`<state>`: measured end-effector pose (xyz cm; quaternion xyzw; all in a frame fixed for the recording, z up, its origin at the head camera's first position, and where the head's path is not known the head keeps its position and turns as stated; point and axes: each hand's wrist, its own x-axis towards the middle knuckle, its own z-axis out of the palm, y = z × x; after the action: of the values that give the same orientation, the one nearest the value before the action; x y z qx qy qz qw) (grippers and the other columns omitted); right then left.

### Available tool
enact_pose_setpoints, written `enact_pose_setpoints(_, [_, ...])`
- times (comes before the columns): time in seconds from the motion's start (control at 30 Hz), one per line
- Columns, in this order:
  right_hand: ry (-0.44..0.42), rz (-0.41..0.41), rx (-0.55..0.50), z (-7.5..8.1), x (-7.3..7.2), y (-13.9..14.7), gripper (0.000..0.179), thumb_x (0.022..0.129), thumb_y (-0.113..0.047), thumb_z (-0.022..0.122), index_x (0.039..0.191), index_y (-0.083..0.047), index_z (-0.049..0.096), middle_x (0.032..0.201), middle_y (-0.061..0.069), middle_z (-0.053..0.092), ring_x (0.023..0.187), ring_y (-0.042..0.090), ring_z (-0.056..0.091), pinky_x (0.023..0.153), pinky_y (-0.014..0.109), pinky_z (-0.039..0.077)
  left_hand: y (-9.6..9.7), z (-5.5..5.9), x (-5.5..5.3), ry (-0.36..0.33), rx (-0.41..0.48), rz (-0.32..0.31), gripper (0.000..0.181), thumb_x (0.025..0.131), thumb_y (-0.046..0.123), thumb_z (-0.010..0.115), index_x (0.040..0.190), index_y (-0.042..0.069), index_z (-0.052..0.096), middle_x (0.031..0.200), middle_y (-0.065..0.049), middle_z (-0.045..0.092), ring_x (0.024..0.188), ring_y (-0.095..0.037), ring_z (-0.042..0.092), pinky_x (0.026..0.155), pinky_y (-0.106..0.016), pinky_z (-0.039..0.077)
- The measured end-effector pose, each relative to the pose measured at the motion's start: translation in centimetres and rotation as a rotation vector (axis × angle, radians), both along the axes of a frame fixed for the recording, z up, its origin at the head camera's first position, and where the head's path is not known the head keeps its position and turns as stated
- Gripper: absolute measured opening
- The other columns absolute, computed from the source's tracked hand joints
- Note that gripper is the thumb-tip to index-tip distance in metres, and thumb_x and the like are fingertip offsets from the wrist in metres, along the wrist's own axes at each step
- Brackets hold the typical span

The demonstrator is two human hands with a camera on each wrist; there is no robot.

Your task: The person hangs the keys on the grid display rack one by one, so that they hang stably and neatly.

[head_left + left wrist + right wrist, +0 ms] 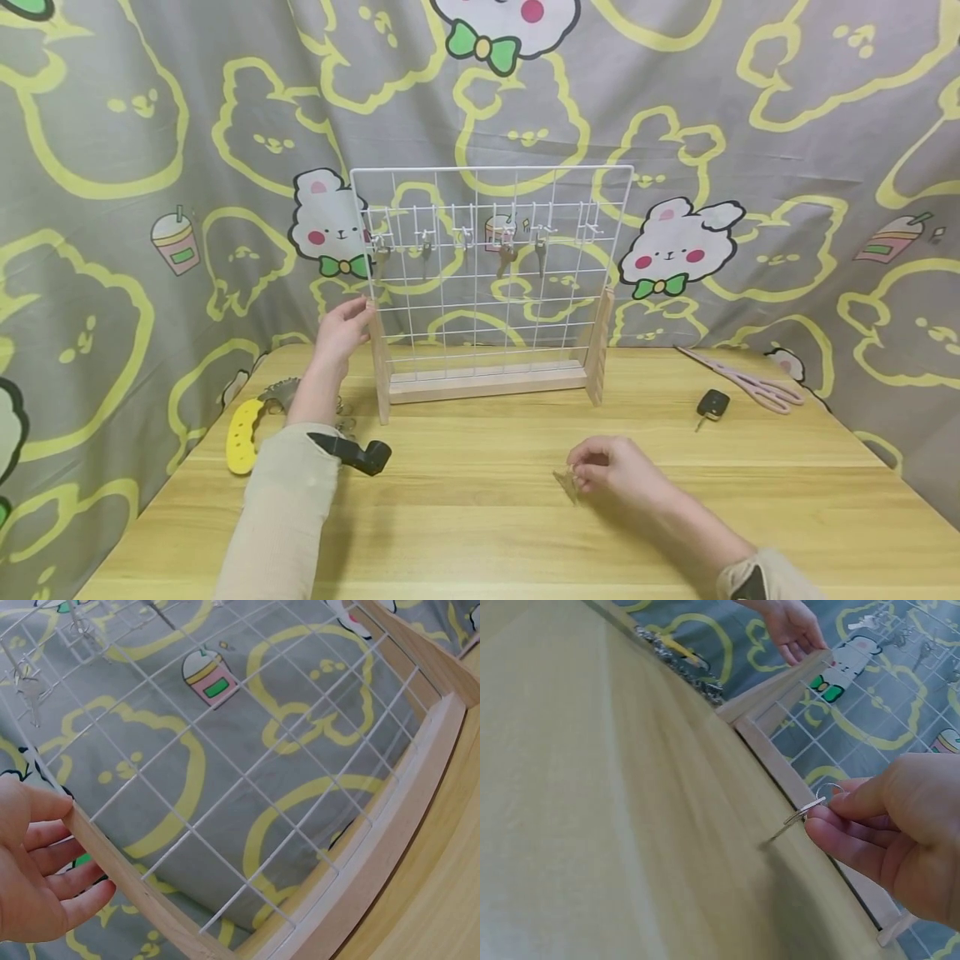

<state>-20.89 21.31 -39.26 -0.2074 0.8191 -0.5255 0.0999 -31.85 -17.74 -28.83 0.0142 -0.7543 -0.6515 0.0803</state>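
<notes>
A white wire grid rack (480,317) with wooden sides stands on the table; several keys (504,260) hang from its hooks. My left hand (343,332) holds the top of the rack's left wooden side (112,855), with the thumb against its upper end and the fingers beside it. Before the rack, low over the table, my right hand (618,473) pinches a metal key (801,813) by its thin ring (829,787) between thumb and fingertips. The key's shaft points down toward the tabletop.
A black car key (712,405) lies at the right, near purple scissors (750,383). Left of the rack, partly behind my left arm, are a curved yellow object (242,437) and a dark toothed metal piece (281,390). A patterned curtain (675,75) surrounds the wooden table (465,533).
</notes>
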Motion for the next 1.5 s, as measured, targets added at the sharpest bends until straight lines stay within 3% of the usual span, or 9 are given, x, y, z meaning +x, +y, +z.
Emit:
enact_pose_setpoints(0.23, [0.084,-0.041,0.000,1.4,-1.0,1.1,0.013,0.086,0.001,0.061,0.093,0.012,0.061,0.082,0.014,0.064,0.070,0.015,0.063,0.066,0.031,0.057,0.1,0.1,0.0,-0.003,-0.002,-0.001,0.049,0.098,0.017,0.046,0.143,0.002,0.032,0.146,-0.016,0.032,0.131,-0.030,0.033,0.106,-0.040,0.034])
enact_pose_setpoints(0.5, [0.113,-0.124,-0.063,4.2,-2.7,2.6,0.019,0.087,0.002,0.059,0.097,0.017,0.055,0.082,0.015,0.062,0.070,0.013,0.062,0.067,0.031,0.057,0.1,0.1,0.0,-0.013,-0.005,0.003,0.050,0.098,0.020,0.047,0.143,0.003,0.032,0.146,-0.016,0.032,0.131,-0.029,0.034,0.106,-0.039,0.034])
enact_pose_setpoints(0.7, [0.156,-0.203,-0.042,7.2,-3.8,3.4,0.021,0.089,-0.003,0.058,0.100,0.015,0.055,0.085,0.018,0.063,0.073,0.017,0.063,0.071,0.032,0.056,0.1,0.0,0.0,-0.014,0.000,0.003,0.049,0.098,0.019,0.047,0.142,0.003,0.032,0.146,-0.016,0.032,0.130,-0.029,0.035,0.105,-0.039,0.035])
enact_pose_setpoints(0.83, [0.230,-0.258,-0.020,9.6,-4.5,3.7,0.019,0.091,-0.004,0.058,0.101,0.012,0.055,0.088,0.019,0.062,0.073,0.016,0.064,0.071,0.030,0.057,0.2,0.1,0.0,-0.012,0.003,0.007,0.049,0.098,0.018,0.048,0.142,0.003,0.033,0.145,-0.016,0.033,0.130,-0.029,0.035,0.105,-0.039,0.035])
enact_pose_setpoints(1.07, [0.321,-0.327,0.008,13.5,-5.6,3.8,0.019,0.093,-0.010,0.057,0.100,0.008,0.055,0.081,0.005,0.063,0.070,0.010,0.062,0.068,0.025,0.056,0.1,0.1,0.1,-0.017,0.003,0.009,0.049,0.098,0.018,0.047,0.142,0.003,0.032,0.146,-0.015,0.032,0.131,-0.029,0.034,0.105,-0.039,0.035])
enact_pose_setpoints(1.5, [0.485,-0.450,-0.054,18.2,-8.0,2.2,0.021,0.092,-0.015,0.060,0.098,0.005,0.058,0.076,-0.003,0.061,0.065,0.008,0.060,0.061,0.022,0.055,0.1,0.0,0.2,-0.012,-0.004,0.002,0.049,0.098,0.018,0.047,0.143,0.003,0.032,0.146,-0.015,0.032,0.131,-0.028,0.034,0.105,-0.039,0.035])
